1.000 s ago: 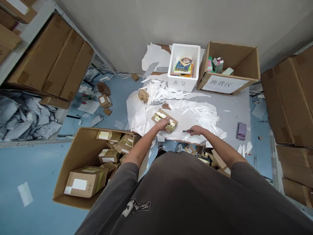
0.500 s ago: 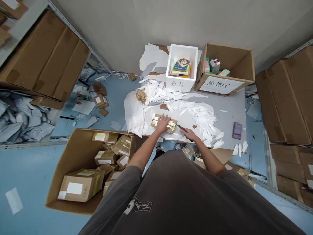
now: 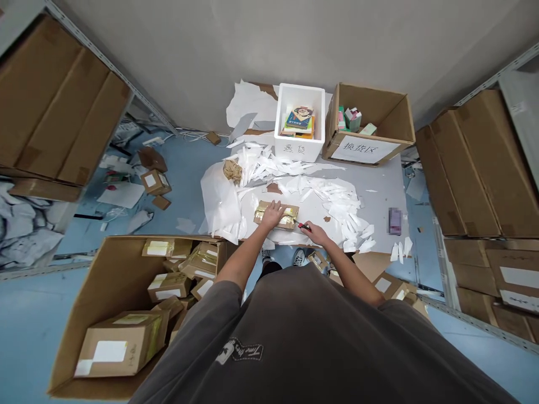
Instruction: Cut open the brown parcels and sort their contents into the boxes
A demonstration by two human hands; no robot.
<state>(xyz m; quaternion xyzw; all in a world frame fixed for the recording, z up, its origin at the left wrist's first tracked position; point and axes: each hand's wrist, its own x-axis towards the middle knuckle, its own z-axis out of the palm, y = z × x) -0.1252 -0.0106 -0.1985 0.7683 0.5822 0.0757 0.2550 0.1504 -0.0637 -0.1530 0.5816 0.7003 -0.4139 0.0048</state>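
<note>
On the table near its front edge lies a small brown cardboard box point(image 3: 261, 211) with shiny yellowish tape across its top. My left hand point(image 3: 273, 214) rests flat on that box, fingers spread. A red and black utility knife point(image 3: 303, 226) is gripped in my right hand point(image 3: 318, 234), just right of the box. Its blade tip meets the box's right end at the tape; how deep it goes, I cannot tell. White paper strips point(image 3: 343, 205) surround the box, and crumpled brown paper point(image 3: 232, 170) sits behind it to the left.
A white foam box point(image 3: 300, 147) with books and a cardboard carton point(image 3: 370, 151) with small packages stand at the table's back. At left, a large open carton point(image 3: 84, 303) holds several parcels. A blurred purple item point(image 3: 394, 221) lies at right. Shelves with cartons flank both sides.
My right hand has brought the knife blade to the taped right end of the box. My left hand stays on the box. The whole view has shifted slightly.
</note>
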